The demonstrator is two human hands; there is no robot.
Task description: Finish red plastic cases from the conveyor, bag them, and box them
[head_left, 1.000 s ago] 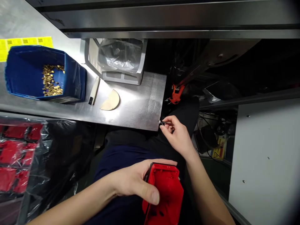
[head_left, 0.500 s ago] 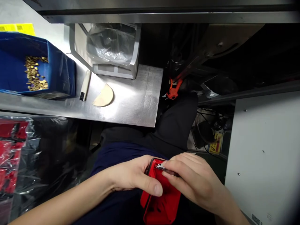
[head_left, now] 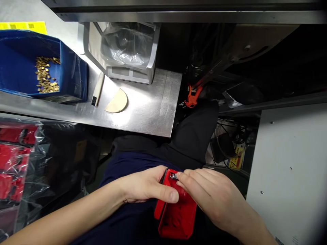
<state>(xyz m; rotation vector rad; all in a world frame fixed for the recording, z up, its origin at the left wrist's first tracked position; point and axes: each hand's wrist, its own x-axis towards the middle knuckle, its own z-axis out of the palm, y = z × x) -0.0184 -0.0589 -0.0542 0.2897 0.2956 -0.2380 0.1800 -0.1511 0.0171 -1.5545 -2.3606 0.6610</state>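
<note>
My left hand [head_left: 150, 187] is closed around the left edge of a red plastic shell [head_left: 178, 217] with black trim, its thumb lying over the rim. The shell is held over my lap, hollow side up, with small slots in its floor. At its upper end my right hand [head_left: 214, 194] pinches a small metal-tipped hand tool [head_left: 174, 176]. The tool's bright tip sits inside the shell's upper corner. My fingers hide its handle, so its exact kind cannot be made out.
On the steel bench [head_left: 153, 115] stand a blue bin [head_left: 74, 78] with small brass pieces [head_left: 46, 75] and a grey bin [head_left: 138, 76] lined with plastic. A white-handled tool [head_left: 98, 89] and a cream half-disc [head_left: 117, 101] lie there. Bagged red parts [head_left: 15, 156] are at left; an orange clamp [head_left: 192, 97] hangs ahead.
The tool's handle, visible before, is now covered by my right hand, whose fingers have closed further over it. The shell has shifted slightly up. The whole view has moved a little.
</note>
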